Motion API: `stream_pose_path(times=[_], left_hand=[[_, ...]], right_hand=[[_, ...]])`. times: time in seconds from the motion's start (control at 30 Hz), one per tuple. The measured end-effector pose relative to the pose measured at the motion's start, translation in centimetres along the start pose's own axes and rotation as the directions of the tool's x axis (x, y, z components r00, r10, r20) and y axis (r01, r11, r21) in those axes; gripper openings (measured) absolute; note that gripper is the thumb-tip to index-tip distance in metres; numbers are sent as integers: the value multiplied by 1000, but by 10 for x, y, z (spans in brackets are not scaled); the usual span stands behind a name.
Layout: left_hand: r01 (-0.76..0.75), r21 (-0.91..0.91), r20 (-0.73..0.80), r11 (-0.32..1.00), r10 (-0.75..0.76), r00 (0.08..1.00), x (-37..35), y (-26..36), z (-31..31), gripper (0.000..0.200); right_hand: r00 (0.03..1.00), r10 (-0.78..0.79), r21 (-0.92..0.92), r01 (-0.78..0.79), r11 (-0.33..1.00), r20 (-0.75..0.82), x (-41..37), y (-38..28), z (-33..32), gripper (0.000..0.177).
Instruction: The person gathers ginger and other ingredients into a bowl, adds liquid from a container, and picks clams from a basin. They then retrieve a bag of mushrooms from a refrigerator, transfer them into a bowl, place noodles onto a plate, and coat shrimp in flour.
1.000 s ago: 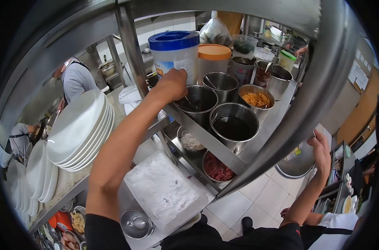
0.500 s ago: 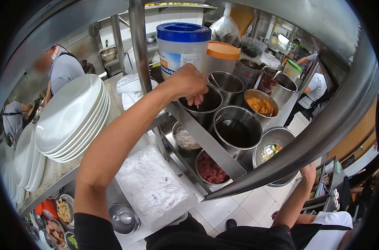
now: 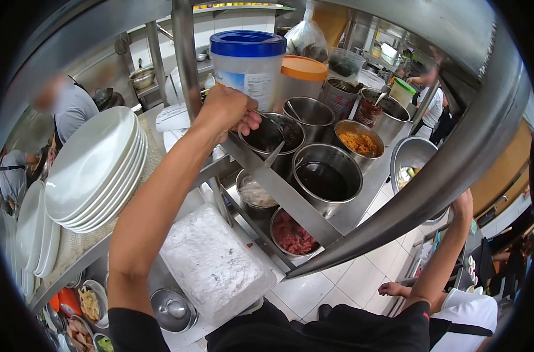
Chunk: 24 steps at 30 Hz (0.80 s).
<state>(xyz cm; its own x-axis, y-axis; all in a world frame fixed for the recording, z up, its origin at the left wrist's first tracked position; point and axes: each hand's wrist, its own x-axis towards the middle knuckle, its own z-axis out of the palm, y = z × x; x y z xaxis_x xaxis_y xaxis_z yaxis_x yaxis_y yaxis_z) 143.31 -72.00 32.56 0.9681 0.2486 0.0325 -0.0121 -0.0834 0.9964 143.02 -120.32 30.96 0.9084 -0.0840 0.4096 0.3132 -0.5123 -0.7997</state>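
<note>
Left hand (image 3: 229, 110) on spoon (image 3: 270, 119), tub label (image 3: 257, 87) — unreadable

The left hand (image 3: 230, 112) pinches a metal utensil (image 3: 271, 121) that slants into the mouth of a dark-coated pot (image 3: 290, 158). With that pot as the clock's centre, a blue-lidded tub (image 3: 248, 67) stands at 11 o'clock and an orange-lidded tub (image 3: 302, 82) at 1. Orange shreds (image 3: 359, 139) show at 3 o'clock, dark liquid (image 3: 322, 180) at 4. Lower down, red meat (image 3: 293, 232) lies at 6 and white powder (image 3: 211, 258) at 7; stacked plates (image 3: 88, 170) lean at 9. Farther out at 4, the right hand (image 3: 463, 202) holds a tilted steel bowl (image 3: 416, 151), partly hidden by a rail (image 3: 450, 172)
</note>
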Motion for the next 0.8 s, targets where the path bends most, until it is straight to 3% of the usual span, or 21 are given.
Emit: stream_pose_path(times=[0.07,0.13,0.2,0.27,0.33,0.37,0.43,0.47,0.53,0.57,0.6,0.63,0.67,0.73,0.77,0.8], left_hand=[[2,0,-19,1000,-2,1000,1,-1,1,10],[-44,-41,-65,998,41,997,1,-2,3,11],[-57,-31,-85,998,54,995,-1,-2,5,11],[-70,-19,-108,997,67,992,-1,-6,5,12],[-207,161,-157,965,232,960,3,-14,4,14],[-209,163,-163,964,235,958,-6,-7,5,14],[-274,317,-200,908,346,916,-25,6,12,15],[-274,318,-200,907,347,916,-31,11,13,15],[-306,328,-138,894,366,920,-38,16,15,16],[-304,328,-137,894,364,921,-40,14,18,16],[-359,487,-28,796,426,904,-43,10,23,13],[-415,621,91,665,464,881,-44,7,26,10],[-415,620,91,666,464,881,-41,0,29,10],[-570,732,264,373,616,742,-35,-12,35,13],[-575,718,308,392,562,768,-32,-13,36,13],[-576,716,309,395,561,768,-28,-12,36,13]], right_hand=[[972,220,167,-230,959,76,-3,-40,16,43],[975,223,265,-216,940,5,9,-31,19,45],[994,64,325,-91,942,91,26,-13,13,37],[991,87,286,-112,952,99,41,13,6,33],[996,-33,194,17,981,79,46,29,5,25],[996,-39,198,22,980,81,42,13,15,25],[975,220,357,-195,914,-32,32,-18,33,18],[975,221,359,-195,913,-32,38,-12,32,18],[980,192,605,-187,774,58,48,-3,32,17],[979,194,604,-189,774,58,42,-8,33,17],[987,-156,211,143,967,45,33,-17,32,17],[871,-458,-200,488,850,180,23,-32,37,16],[871,-457,-202,487,850,180,17,-45,44,16],[990,-141,-134,139,981,-5,9,-64,55,15],[990,-140,-137,138,981,-5,8,-65,54,15],[960,-272,-293,281,914,73,7,-66,53,14]])
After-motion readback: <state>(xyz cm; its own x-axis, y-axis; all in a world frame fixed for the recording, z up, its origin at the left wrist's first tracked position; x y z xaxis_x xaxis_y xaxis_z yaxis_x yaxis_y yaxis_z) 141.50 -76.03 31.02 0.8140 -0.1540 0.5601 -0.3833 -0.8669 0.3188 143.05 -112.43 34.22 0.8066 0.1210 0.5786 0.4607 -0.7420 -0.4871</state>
